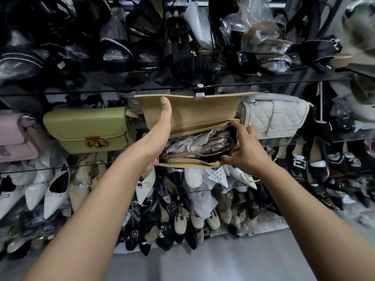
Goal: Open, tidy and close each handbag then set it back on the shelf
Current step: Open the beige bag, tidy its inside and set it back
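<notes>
Left hand (160, 136) gripped the tan handbag (203, 116) at its left end, with the thumb up against the inside of the raised flap and the fingers curled under the body. Right hand (242, 147) pinched the bag's right end at the mouth, fingers on the far zip edge, thumb on the near one. The bag hung in the air between the two hands, in front of the glass shelf (85, 165). Its flap stood up and away from the person, with a silver clasp (199, 95) on the top edge. The mouth was unzipped. Crumpled paper stuffing (188, 141) lay inside, possibly with a folded strap in it; hard to tell.

Count: two hands, four handbags. One was the tan bag, in the hands. Three sat on the shelf:
- pink handbag (14, 138) at the left frame edge
- green handbag (85, 126) with a gold clasp (95, 141), just left of the tan bag
- white quilted handbag (274, 116) just right of it

Shoes (192, 177) packed the shelves above and below, too many and too blurred to count.
</notes>
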